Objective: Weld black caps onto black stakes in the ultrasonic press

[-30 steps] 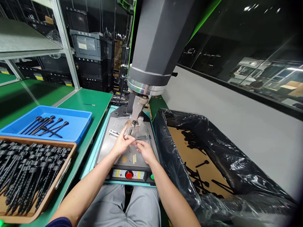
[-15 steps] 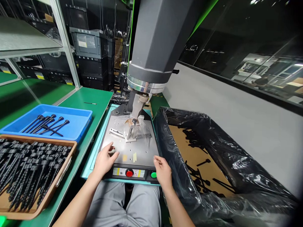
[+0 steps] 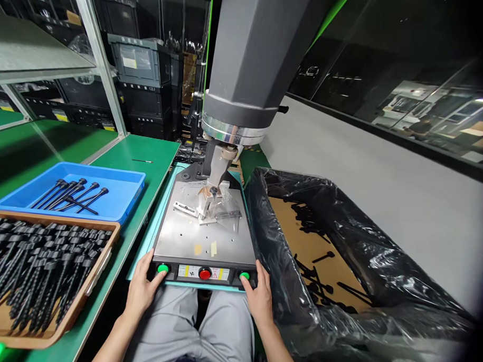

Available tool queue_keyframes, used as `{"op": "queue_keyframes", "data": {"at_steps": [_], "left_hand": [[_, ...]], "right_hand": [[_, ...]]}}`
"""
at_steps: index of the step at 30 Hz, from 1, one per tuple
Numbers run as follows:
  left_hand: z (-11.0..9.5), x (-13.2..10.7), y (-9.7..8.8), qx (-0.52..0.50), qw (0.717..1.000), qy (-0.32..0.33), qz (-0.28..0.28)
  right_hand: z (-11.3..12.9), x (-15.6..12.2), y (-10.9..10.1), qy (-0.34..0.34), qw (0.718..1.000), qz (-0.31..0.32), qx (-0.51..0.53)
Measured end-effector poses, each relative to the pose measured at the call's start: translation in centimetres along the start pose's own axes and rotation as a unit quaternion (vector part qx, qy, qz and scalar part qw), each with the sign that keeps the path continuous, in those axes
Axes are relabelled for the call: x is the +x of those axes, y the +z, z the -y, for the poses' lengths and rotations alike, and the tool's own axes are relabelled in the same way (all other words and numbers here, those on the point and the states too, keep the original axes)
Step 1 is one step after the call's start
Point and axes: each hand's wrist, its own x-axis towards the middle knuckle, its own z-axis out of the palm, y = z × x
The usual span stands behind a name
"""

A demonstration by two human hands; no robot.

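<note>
My left hand lies against the left front corner of the machine base, its thumb on a green button and its fingers stretched along the side. Mirroring it at the right corner, my right hand has its thumb on the other green button. Neither hand holds a loose thing. Between the buttons is a red button. On the metal plate stands a small metal fixture with clear film about it. A black-headed part sits in the fixture, just below the machine's grey tool tip.
At left, a brown tray holds many black stemmed parts, and a blue tray several more. A box lined with black plastic stands at right with similar parts inside. The large machine head hangs over the plate.
Both hands have come down from above the plate's front area to the base's front corners. Each thumb now rests on a green button; the left one was hidden before.
</note>
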Motion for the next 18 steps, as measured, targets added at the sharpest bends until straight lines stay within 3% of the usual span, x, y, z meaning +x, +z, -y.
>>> {"op": "queue_keyframes", "data": {"at_steps": [8,18], "left_hand": [[-0.48,0.30,-0.01,-0.049,0.998,-0.019,-0.022],[-0.42,0.42,-0.43,-0.040,0.999,-0.014,0.006]], "right_hand": [[0.13,-0.37,0.41,0.009,1.000,-0.020,0.013],[0.22,-0.41,0.08,0.039,0.999,0.007,0.038]]}}
